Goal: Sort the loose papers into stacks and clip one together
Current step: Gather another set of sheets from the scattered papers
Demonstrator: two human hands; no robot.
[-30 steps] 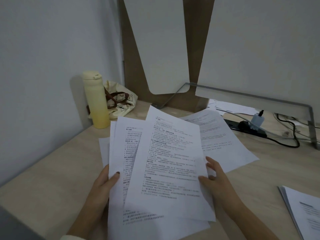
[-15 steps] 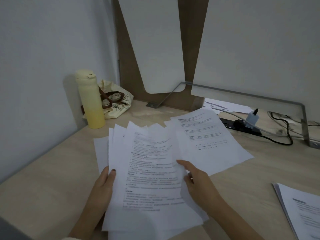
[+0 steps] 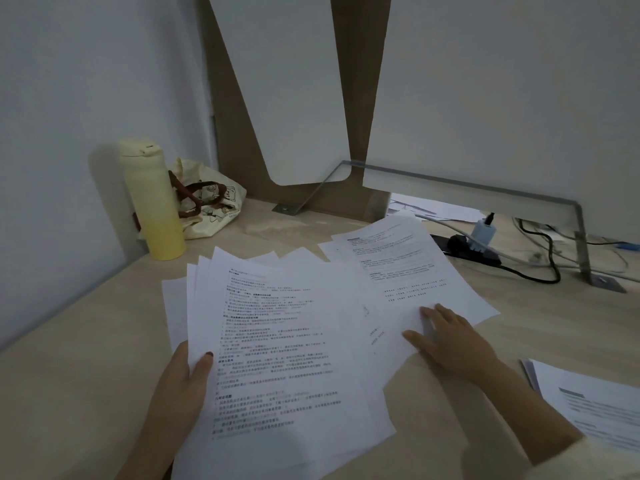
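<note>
Ideally, with the left hand (image 3: 180,382) pinching the fanned papers (image 3: 277,341), the right hand (image 3: 450,337), flat and open beside them, should slide single sheets clear.

- Two hands: left (image 3: 180,393), right (image 3: 450,337).
- One bottle (image 3: 150,199).
- One bag (image 3: 207,199).
- Three paper groups: fan (image 3: 277,341) under the left thumb, sheets (image 3: 398,268) beyond the right fingers, stack (image 3: 595,407).

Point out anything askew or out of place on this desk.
The papers under the left hand are fanned crookedly, edges misaligned. The right hand presses a second skewed pile. Nothing looks spilled or torn.
</note>
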